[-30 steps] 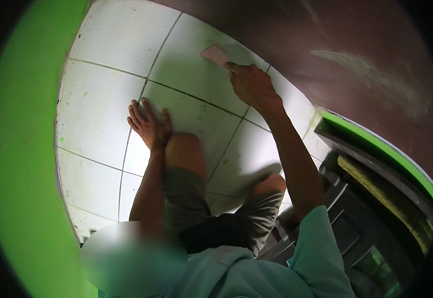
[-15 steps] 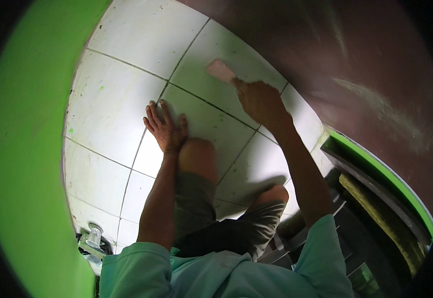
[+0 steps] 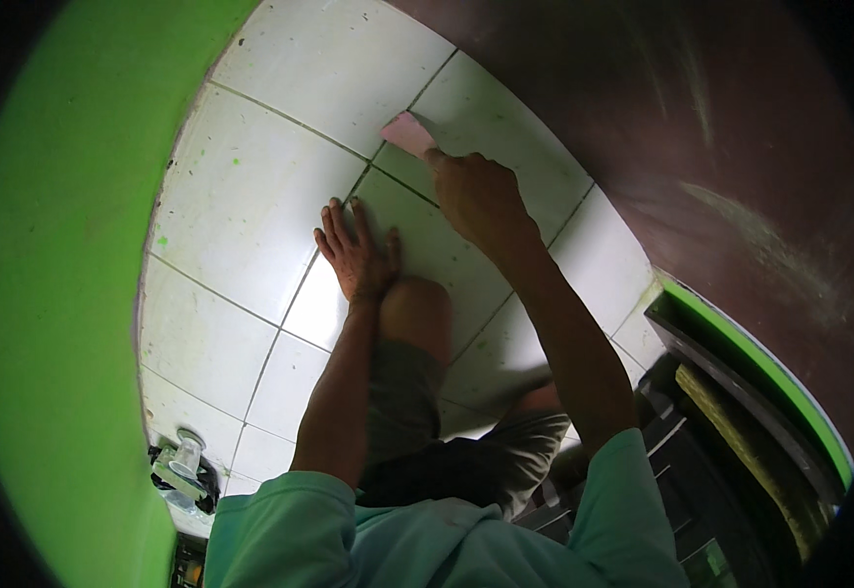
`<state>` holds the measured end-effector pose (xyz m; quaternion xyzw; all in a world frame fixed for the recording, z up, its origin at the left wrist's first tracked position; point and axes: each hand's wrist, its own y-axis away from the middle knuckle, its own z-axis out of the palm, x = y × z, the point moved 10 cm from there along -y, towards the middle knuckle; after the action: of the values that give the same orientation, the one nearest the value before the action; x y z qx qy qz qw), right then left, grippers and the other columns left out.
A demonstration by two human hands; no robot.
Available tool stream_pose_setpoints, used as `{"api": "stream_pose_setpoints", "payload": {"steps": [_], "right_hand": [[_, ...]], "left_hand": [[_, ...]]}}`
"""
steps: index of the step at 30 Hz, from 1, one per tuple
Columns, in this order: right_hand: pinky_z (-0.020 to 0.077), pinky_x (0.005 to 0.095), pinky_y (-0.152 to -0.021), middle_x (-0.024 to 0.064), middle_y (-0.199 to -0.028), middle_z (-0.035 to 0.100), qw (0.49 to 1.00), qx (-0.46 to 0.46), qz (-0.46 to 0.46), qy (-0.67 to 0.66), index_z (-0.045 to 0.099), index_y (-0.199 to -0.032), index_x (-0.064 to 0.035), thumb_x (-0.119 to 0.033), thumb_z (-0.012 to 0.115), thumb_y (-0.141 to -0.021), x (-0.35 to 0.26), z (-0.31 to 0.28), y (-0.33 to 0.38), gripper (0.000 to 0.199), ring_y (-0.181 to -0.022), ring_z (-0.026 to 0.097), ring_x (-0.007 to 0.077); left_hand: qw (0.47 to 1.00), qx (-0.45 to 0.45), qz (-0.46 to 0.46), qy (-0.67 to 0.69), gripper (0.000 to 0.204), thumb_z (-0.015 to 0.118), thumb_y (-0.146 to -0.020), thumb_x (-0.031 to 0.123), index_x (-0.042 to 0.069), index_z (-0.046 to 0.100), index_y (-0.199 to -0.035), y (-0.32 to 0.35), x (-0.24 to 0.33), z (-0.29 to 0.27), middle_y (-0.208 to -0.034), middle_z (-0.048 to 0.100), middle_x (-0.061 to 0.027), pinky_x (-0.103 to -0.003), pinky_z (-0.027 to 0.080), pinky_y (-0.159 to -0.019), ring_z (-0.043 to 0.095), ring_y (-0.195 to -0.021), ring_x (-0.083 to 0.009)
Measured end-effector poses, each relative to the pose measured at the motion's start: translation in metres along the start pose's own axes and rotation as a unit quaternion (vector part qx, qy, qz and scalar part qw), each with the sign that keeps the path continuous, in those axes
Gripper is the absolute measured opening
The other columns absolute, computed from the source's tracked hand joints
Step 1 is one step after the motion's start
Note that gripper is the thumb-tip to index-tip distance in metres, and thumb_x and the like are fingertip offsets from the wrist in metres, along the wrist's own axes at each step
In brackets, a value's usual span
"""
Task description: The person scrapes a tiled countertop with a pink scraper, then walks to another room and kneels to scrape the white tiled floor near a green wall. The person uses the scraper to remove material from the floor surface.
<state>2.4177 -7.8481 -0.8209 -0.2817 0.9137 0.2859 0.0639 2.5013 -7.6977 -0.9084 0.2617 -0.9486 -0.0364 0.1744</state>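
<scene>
My right hand [image 3: 479, 201] is closed round the handle of a scraper with a flat, pinkish blade [image 3: 408, 134]. The blade lies at the white tiled floor [image 3: 251, 211], over a dark grout line near where four tile corners meet. The handle is mostly hidden in my fist. My left hand [image 3: 356, 253] rests flat on the tiles with its fingers spread, just in front of my knee, and holds nothing. Small green paint specks [image 3: 236, 162] dot the floor.
A green wall [image 3: 50, 274] bounds the floor on the left, a dark reddish-brown surface [image 3: 682, 127] on the right. Clear plastic cup [image 3: 188, 456] and a black bag stand at the lower left. Dark furniture with a yellowish strip [image 3: 741, 441] is at the lower right.
The scraper in my right hand has moved left across the tile to the grout line. My left hand keeps its place on the floor; the whole view has shifted slightly.
</scene>
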Motion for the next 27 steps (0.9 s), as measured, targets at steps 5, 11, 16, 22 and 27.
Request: {"api": "stream_pose_setpoints", "payload": {"steps": [5, 11, 16, 22, 27], "right_hand": [[0.0530, 0.0452, -0.070, 0.0200, -0.077, 0.064, 0.999, 0.035, 0.007, -0.025, 0.055, -0.118, -0.0056, -0.012, 0.044, -0.090, -0.001, 0.002, -0.016, 0.031, -0.077, 0.065, 0.0348], [0.0525, 0.0446, -0.074, 0.0194, -0.084, 0.065, 0.998, 0.004, 0.054, 0.022, 0.056, -0.120, -0.0080, -0.016, 0.046, -0.091, 0.023, -0.001, 0.000, 0.032, -0.082, 0.064, 0.0345], [0.0512, 0.0457, -0.079, 0.0169, -0.092, 0.066, 0.995, 0.080, 0.056, 0.004, 0.056, -0.122, -0.0097, -0.020, 0.046, -0.092, 0.045, -0.023, -0.037, 0.033, -0.091, 0.063, 0.0333], [0.0505, 0.0468, -0.081, 0.0189, -0.092, 0.066, 0.996, 0.005, 0.083, 0.018, 0.057, -0.121, -0.0101, -0.020, 0.045, -0.093, 0.035, -0.015, -0.020, 0.033, -0.092, 0.063, 0.0345], [0.0503, 0.0478, -0.081, 0.0192, -0.093, 0.066, 0.995, 0.075, 0.068, -0.019, 0.054, -0.125, -0.0130, -0.022, 0.045, -0.093, 0.044, -0.029, -0.049, 0.035, -0.093, 0.063, 0.0355]], "left_hand": [[1.000, -0.001, 0.001, 0.007, 0.073, 0.058, -0.082, 0.042, 0.004, 0.032, -0.139, -0.001, 0.005, 0.000, -0.148, 0.020, -0.0230, -0.056, 0.010, -0.111, 0.013, -0.140, -0.0375], [1.000, 0.005, 0.000, 0.008, 0.073, 0.058, -0.082, 0.042, 0.004, 0.032, -0.140, 0.000, -0.001, 0.000, -0.148, 0.020, -0.0226, -0.055, 0.010, -0.111, 0.014, -0.140, -0.0373], [1.000, -0.012, -0.002, 0.009, 0.074, 0.057, -0.083, 0.043, 0.005, 0.031, -0.141, -0.001, 0.004, 0.003, -0.148, 0.019, -0.0220, -0.054, 0.009, -0.112, 0.012, -0.140, -0.0370], [1.000, -0.023, -0.009, -0.005, 0.073, 0.055, -0.084, 0.044, 0.005, 0.030, -0.141, -0.001, -0.003, 0.003, -0.149, 0.018, -0.0219, -0.054, 0.008, -0.112, 0.011, -0.140, -0.0361], [1.000, -0.020, 0.001, 0.006, 0.073, 0.055, -0.084, 0.045, 0.005, 0.031, -0.140, -0.001, 0.006, 0.000, -0.148, 0.019, -0.0221, -0.054, 0.009, -0.112, 0.012, -0.140, -0.0356]]}}
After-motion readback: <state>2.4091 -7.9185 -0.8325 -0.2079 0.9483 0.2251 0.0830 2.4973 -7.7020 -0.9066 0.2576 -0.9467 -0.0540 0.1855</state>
